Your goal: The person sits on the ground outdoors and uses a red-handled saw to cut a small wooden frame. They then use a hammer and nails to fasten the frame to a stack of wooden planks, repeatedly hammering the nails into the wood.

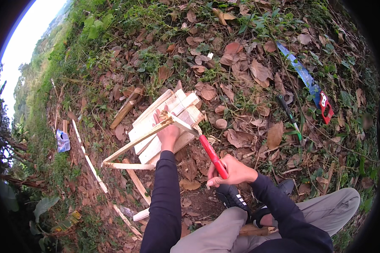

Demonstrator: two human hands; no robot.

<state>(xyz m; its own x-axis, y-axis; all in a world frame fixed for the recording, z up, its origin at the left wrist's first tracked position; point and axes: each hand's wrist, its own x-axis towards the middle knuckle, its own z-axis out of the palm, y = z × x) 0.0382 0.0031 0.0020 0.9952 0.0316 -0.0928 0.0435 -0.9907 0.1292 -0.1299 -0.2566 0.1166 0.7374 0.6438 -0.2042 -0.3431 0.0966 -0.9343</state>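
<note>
My left hand (169,135) lies with its fingers stretched out over a stack of pale wooden boards (145,145). A frame of thin wooden strips (133,145) crosses in front of that hand, one corner standing near the fingers. In my right hand (233,170), the fingers are wrapped round the red handle of a hand tool (211,152). The handle slants up and left toward the frame and the boards' right edge. Its working end sits among the pale wood, and I cannot make out its shape.
On the right lie a saw (301,74) with a red handle and a black-and-green hand tool (289,116). Loose wooden strips (88,158) and a blue-and-white packet (63,141) are at the left. Dry leaves and weeds cover the sloping ground. My shoes (233,198) are close below.
</note>
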